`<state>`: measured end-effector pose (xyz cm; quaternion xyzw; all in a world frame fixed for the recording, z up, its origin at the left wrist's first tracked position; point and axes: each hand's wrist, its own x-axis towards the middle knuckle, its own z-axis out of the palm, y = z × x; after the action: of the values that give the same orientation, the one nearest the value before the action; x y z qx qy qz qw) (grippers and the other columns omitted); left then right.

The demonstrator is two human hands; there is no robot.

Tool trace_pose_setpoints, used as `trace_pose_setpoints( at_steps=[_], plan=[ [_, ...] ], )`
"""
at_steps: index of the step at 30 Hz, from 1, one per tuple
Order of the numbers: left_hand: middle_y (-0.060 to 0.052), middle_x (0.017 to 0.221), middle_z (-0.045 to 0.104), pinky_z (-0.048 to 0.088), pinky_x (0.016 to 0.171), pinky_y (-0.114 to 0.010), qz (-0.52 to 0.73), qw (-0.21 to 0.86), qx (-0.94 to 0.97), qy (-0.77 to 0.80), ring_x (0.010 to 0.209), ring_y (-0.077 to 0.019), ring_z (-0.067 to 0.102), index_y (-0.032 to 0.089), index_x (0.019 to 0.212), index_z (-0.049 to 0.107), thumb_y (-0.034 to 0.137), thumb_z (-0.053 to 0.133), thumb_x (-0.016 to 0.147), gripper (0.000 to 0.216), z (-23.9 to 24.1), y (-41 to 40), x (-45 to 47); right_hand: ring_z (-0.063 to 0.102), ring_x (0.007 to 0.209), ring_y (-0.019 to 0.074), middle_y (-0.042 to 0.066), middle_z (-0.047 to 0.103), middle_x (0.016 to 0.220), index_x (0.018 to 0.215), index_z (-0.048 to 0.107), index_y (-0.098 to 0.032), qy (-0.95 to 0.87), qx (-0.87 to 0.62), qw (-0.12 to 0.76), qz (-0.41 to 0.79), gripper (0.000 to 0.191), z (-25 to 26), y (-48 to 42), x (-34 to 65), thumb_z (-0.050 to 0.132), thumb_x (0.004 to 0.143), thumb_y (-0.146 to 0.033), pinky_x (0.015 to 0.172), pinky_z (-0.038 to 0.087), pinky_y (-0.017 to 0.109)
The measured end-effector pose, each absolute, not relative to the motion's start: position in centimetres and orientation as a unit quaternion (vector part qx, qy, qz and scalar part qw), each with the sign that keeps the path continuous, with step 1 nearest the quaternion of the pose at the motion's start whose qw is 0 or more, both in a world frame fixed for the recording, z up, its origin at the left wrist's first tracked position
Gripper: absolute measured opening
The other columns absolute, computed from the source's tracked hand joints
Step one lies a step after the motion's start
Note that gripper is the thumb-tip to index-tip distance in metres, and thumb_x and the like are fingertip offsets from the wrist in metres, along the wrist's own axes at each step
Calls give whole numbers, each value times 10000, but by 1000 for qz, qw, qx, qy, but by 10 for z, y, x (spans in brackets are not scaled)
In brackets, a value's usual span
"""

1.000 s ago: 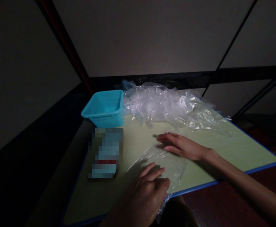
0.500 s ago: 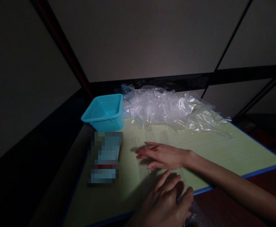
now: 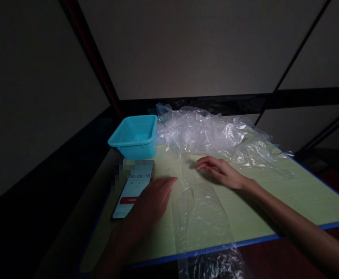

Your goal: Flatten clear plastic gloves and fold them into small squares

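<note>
A thin clear plastic bag [image 3: 206,217] lies stretched along the table between my hands, its near end hanging over the front edge. My left hand [image 3: 154,199] is beside its left edge, with fingers stretched out and nothing visible in them; it is slightly blurred and covers part of a phone [image 3: 137,184]. Near the bag's far end on the right, my right hand [image 3: 223,172] has loosely bent, parted fingers and holds nothing. I cannot tell whether either hand touches the bag.
Beyond my hands is a heap of crumpled clear plastic [image 3: 198,130]. A turquoise basin [image 3: 136,150] stands at the back left, behind the phone. The pale yellow-green table [image 3: 259,205] has a blue edge, and panelled cabinets rise behind it.
My left hand has moved up and left from the front edge, towards the phone. My right hand has moved slightly right and farther away. More of the bag now shows, and the view has shifted slightly.
</note>
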<state>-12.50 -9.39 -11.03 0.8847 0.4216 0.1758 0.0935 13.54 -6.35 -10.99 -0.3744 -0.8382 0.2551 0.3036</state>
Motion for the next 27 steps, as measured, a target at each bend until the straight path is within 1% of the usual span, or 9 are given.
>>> trace_pose_setpoints(
  at_steps=[4, 8, 11, 14, 20, 25, 27],
  plan=[
    [-120, 1171, 595, 429, 927, -409, 157, 93, 887, 425, 1085, -205, 545, 109, 1194, 482, 96, 313, 878, 359, -116, -87, -124, 592, 903, 159, 95, 622, 1055, 1142, 449, -143, -869, -333, 250, 266, 279, -105, -54, 118, 353, 879, -135, 778, 464, 313],
    [-114, 1181, 581, 401, 959, -385, 151, 108, 901, 393, 1109, -197, 517, 105, 1192, 486, 43, 323, 836, 396, -112, -88, -113, 588, 872, 157, 102, 626, 1002, 1153, 422, -113, -877, -329, 235, 258, 315, -109, -42, 108, 359, 845, -94, 758, 465, 308],
    [-104, 1201, 560, 384, 975, -358, 141, 124, 912, 365, 1138, -185, 486, 115, 1190, 484, 20, 333, 815, 415, -111, -89, -105, 586, 837, 154, 103, 628, 1002, 1159, 412, -106, -879, -329, 235, 255, 358, -113, -33, 105, 368, 807, -60, 741, 466, 308],
    [-97, 1185, 566, 382, 972, -364, 138, 124, 914, 362, 1127, -185, 490, 128, 1190, 466, 18, 347, 804, 418, -114, -89, -101, 586, 815, 144, 104, 627, 1016, 1169, 399, -106, -879, -327, 237, 255, 398, -117, -23, 103, 364, 779, -35, 726, 470, 297],
    [-76, 1129, 601, 368, 984, -392, 154, 123, 913, 356, 1080, -181, 529, 149, 1149, 467, 27, 344, 807, 383, -114, -87, -98, 594, 870, 139, 106, 629, 1039, 1171, 387, -121, -872, -338, 253, 248, 427, -127, -5, 103, 361, 759, -12, 760, 469, 298],
    [-66, 1090, 627, 419, 937, -385, 168, 142, 906, 362, 1043, -181, 555, 164, 1103, 508, 50, 334, 825, 347, -113, -86, -98, 604, 873, 151, 110, 629, 1070, 1171, 398, -132, -867, -364, 255, 223, 453, -130, -1, 110, 378, 737, -4, 756, 469, 305],
    [-71, 1089, 628, 426, 931, -378, 172, 140, 905, 363, 1050, -183, 552, 157, 1109, 512, 37, 337, 816, 361, -113, -86, -98, 600, 907, 168, 115, 627, 1072, 1161, 410, -133, -864, -381, 256, 207, 454, -130, -1, 114, 384, 727, -1, 772, 463, 319]
  ],
)
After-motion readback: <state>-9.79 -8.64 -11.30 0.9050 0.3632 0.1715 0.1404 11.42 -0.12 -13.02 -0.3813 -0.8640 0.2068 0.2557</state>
